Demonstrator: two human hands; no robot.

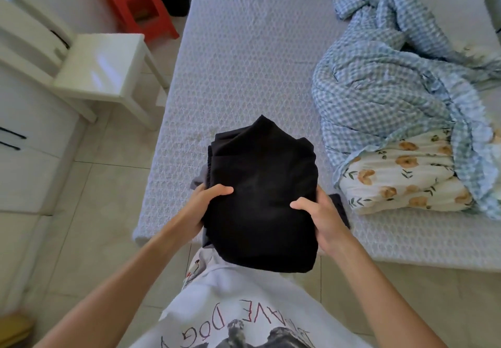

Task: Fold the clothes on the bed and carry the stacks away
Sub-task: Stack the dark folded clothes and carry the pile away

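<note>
Chair: white chair (100, 65) at ten o'clock, on the tiled floor beside the bed.
Stool: red stool (137, 3) at eleven o'clock, beyond the chair.
Left hand: left hand (202, 206) grips the stack's left edge, thumb curled over the top.
Writing: the person's white T-shirt (244, 307) at six o'clock bears red letters, seen upside down; "DOG" reads clearly, the rest only partly.
Stack: folded black clothes (261, 198) at centre, held over the bed's near edge; long axis runs six to twelve o'clock, a pointed corner toward twelve.
Right hand: right hand (321, 212) grips the right edge, thumb on top.
Bed: bed (244, 63) with a pale patterned cover.
Bedding: blue gingham quilt (393, 76) at two o'clock, floral side (406, 174) at three.
</note>
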